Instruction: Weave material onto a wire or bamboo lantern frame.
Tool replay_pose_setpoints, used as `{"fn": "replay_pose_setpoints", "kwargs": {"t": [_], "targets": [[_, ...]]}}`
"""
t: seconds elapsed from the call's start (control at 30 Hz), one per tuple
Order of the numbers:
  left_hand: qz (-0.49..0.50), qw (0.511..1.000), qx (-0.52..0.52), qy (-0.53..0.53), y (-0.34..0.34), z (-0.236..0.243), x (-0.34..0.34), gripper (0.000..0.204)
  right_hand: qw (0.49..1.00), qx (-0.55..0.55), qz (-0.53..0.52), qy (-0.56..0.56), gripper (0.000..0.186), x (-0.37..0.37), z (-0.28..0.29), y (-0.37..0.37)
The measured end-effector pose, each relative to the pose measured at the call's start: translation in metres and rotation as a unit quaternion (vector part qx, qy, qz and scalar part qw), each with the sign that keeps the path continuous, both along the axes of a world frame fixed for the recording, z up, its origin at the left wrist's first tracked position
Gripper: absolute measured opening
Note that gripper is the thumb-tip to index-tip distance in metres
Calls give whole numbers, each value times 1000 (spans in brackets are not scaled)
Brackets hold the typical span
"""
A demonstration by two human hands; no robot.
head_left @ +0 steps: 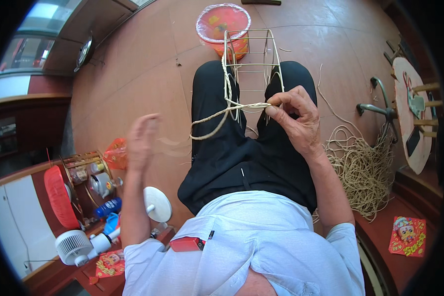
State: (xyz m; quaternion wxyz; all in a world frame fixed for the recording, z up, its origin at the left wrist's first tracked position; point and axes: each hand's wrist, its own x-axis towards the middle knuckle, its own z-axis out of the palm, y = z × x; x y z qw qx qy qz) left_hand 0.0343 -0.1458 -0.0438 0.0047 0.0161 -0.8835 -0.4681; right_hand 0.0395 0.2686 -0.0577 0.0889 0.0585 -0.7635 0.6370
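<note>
Head view: wire frame (254,64) is resting between black-trousered legs (209,93).
Right hand (301,118): is pinching pale cord (254,105) between thumb and fingers at the frame's near right corner.
Left hand (142,140): is hovering left of the frame; blur is hiding whether it is gripping anything.
Cord pile (362,172): is lying right of the frame.

It looks like a room in a home: a tiled floor (148,93), a small white fan (74,247), a blue bottle (108,208) among household vessels (102,184), a plastic-lined red bucket (212,45). A tangled heap of cord (361,175) suggests a workroom too.
</note>
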Motion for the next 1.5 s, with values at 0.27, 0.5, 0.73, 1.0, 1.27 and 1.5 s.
{"fn": "replay_pose_setpoints", "kwargs": {"t": [0.27, 0.5, 0.73, 1.0, 1.27, 1.5], "targets": [[-147, 988, -48, -13, 136, 12, 16, 28, 1000, -26, 5, 8, 15, -1, -4, -1], [51, 986, 12, -156, -59, -51, 31, 29, 1000, 2, -4, 2, 15, 6, 2, 1], [398, 911, -26, -108, -354, -52, 86, 35, 1000, 15, -4, 13, 15, 9, 3, -3], [-100, 959, -240, -116, -158, -33, -1, 73, 999, 31, -18, 14, 16, 12, 3, -3], [-177, 977, 57, -99, 135, 7, 27, 52, 998, 62, 4, 25, 17, 23, 0, -1], [-75, 993, 13, -91, 38, -31, 45, 23, 995, 85, 4, 44, 17, 34, -7, -1]]}}
